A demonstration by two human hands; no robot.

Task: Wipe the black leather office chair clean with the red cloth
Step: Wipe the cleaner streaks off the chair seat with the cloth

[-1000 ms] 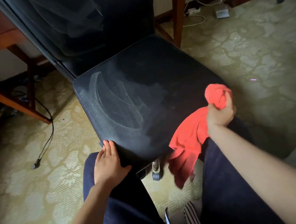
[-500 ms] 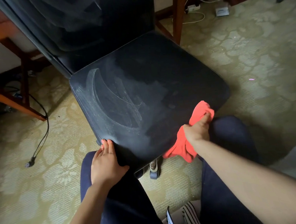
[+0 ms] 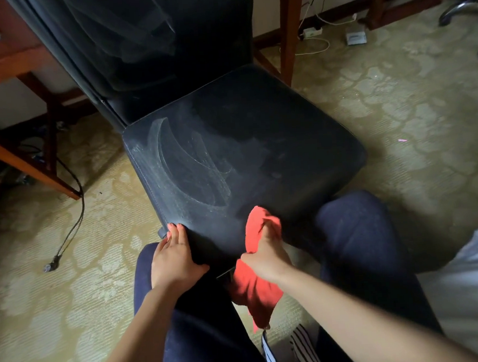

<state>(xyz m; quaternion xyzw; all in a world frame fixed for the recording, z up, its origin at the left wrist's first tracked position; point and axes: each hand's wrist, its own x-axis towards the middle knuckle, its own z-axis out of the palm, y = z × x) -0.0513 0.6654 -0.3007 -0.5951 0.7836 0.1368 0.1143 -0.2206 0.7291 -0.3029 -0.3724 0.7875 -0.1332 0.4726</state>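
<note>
The black leather office chair [image 3: 271, 139] stands right in front of me, its seat dusty with pale wipe streaks on the left half. My right hand [image 3: 265, 256] grips the red cloth [image 3: 256, 281] and presses it on the seat's front edge, near the middle; the cloth's loose end hangs down between my knees. My left hand [image 3: 172, 256] lies flat with straight fingers on the seat's front left corner.
A wooden desk [image 3: 6, 64] with a drawer stands at the left, a black cable [image 3: 73, 220] trailing on the patterned carpet beside it. Wooden legs [image 3: 288, 30], white cables and a power strip [image 3: 311, 31] lie behind the chair. Another chair's base [image 3: 463, 12] is at far right.
My right hand carried the red cloth from the seat's right front corner leftward along the front edge to near its middle. My left hand stayed on the front left corner.
</note>
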